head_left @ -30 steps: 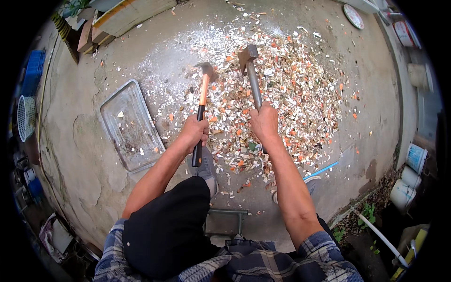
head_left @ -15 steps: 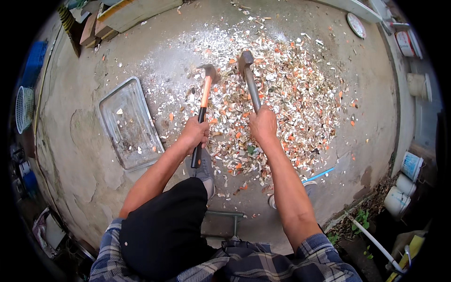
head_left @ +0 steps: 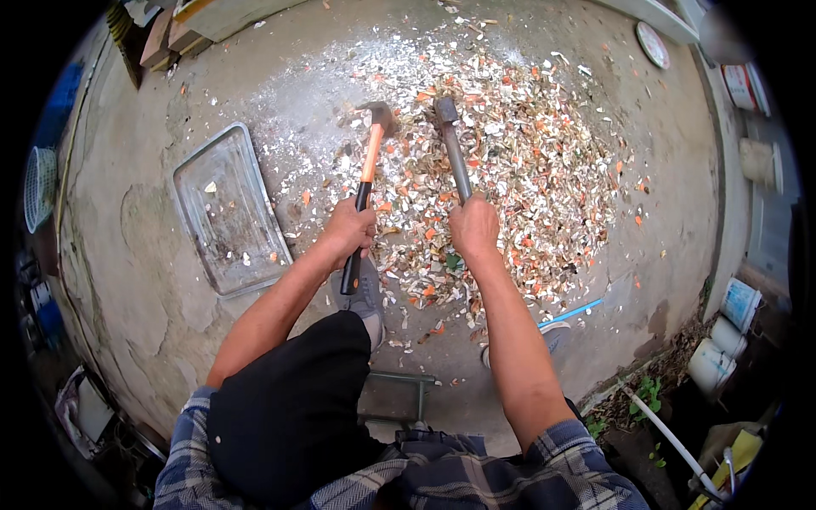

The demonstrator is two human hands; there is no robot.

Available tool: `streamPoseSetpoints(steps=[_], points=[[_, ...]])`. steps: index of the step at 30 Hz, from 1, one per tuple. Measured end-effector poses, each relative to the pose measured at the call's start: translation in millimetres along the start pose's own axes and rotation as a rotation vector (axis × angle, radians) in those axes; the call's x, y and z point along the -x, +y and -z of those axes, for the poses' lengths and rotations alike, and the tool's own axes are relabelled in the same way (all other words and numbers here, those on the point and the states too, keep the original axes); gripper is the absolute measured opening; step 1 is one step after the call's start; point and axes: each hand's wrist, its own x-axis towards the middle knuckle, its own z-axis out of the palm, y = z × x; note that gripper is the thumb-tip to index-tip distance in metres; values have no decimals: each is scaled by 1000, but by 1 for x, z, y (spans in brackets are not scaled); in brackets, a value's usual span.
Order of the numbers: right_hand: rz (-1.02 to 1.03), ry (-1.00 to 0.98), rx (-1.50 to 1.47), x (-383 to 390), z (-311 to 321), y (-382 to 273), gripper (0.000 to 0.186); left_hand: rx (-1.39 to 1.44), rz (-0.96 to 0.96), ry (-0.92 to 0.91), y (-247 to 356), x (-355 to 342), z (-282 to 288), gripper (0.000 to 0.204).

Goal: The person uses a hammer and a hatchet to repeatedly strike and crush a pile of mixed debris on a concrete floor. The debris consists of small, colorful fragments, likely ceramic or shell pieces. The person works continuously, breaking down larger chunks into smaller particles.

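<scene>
My left hand (head_left: 347, 231) is wrapped round the black grip of a claw hammer (head_left: 371, 155) with an orange shaft; its head points away from me over the left side of the heap. In my right hand (head_left: 474, 228) is a second hammer (head_left: 454, 150) with a grey shaft and a dark, blocky head, which is down at the broken pieces. Below both tools spreads a wide layer of crushed shell-like fragments (head_left: 544, 187), white, tan and orange. Whether either head touches the pieces is hard to tell.
A shallow metal tray (head_left: 231, 212) with a few bits in it lies to the left. A blue stick (head_left: 571, 313) rests by my right shoe. Near my feet stands a green metal frame (head_left: 399, 377). White buckets (head_left: 712, 364) line the right edge, and a round plate (head_left: 653, 44) lies far right.
The claw hammer's head has tilted slightly away from me, and the other hammer's head sits marginally lower. Both hands keep their grips. The whole view has shifted a little.
</scene>
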Motion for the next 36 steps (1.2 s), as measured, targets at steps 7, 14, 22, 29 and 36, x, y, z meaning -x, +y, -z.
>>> streamPoseSetpoints(steps=[7,14,22,29,36], points=[[38,-36,-29,-8,32,-16,30,43,24,38,3,4,-2,10],[16,26,-267,31,24,-27,31,17,4,1,2,3,5,8],[23,-85,-65,18,0,5,29,14,-3,24,-3,4,4,8],[66,39,-299,69,31,-22,23,-32,-64,48,-18,31,11,9],[-12,-142,3,83,-38,32,23,-42,-55,46,-35,28,18,10]])
